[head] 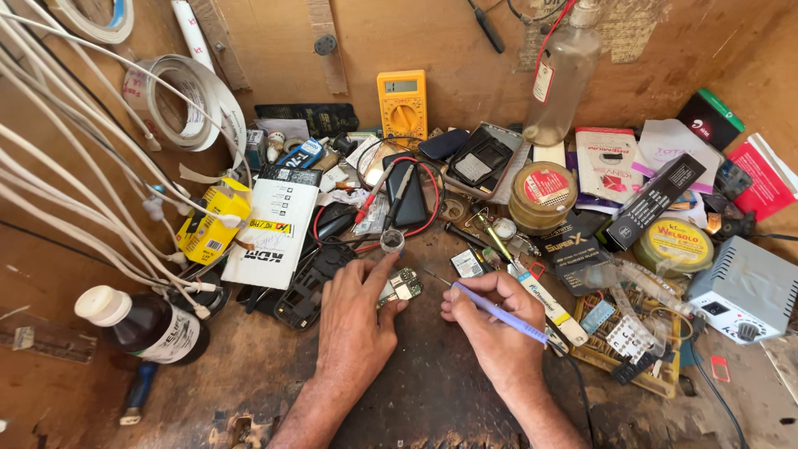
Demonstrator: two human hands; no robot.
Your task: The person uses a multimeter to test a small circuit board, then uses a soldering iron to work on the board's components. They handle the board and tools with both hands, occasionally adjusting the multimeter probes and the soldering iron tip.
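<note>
Both forearms come up from the bottom edge of the frame, angled toward each other over the dark, worn desk (432,391). The left hand (356,320) lies palm down, wrist low, thumb and forefinger stretched forward — its grip is pinching the small circuit board (402,285) by the near edge, holding it flat just below the centre of the frame. The right hand (490,320) is curled into a loose fist with knuckles up, fingers pressed together around a purple-handled tool (499,313); the handle runs back over the hand toward the lower right, and the thin metal tip points up-left, ending just beside the board. Whether the tip touches the board, I cannot tell.

Clutter all around. Above the board stands a small round pot (391,241), and higher up, against the wooden back wall, a yellow multimeter (402,104). A dark brown bottle (150,326) with a white cap lies at the left edge, white cables (75,208) sweeping across above it. At right of centre sits a round tin (544,194), and at the far right a grey power supply box (744,287).
</note>
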